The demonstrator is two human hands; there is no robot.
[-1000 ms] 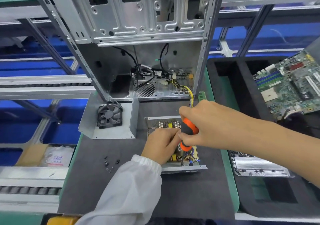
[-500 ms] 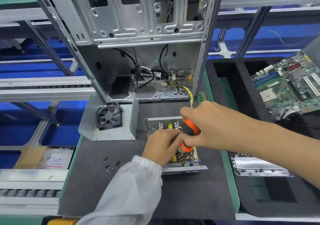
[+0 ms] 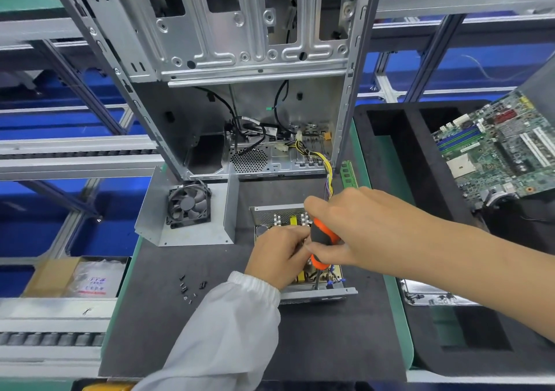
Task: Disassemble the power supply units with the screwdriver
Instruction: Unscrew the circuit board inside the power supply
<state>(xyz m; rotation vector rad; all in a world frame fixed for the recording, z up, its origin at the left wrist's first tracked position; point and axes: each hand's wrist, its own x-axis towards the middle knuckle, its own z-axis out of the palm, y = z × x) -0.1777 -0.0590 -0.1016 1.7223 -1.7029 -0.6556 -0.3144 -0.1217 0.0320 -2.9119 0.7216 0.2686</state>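
on the dark mat (image 3: 180, 315), the open power supply unit (image 3: 318, 293) lies mid-bench; right hand (image 3: 357, 225) grips the orange screwdriver (image 3: 322, 242) near-upright, tip down inside; left hand (image 3: 279, 255) seems to pinch the shaft, partly hidden.

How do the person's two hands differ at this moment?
The right hand grips the orange screwdriver from above; the left hand rests on the power supply unit, holding no tool. The left wrist wears a white sleeve; the right forearm is bare. Both work over the unit.
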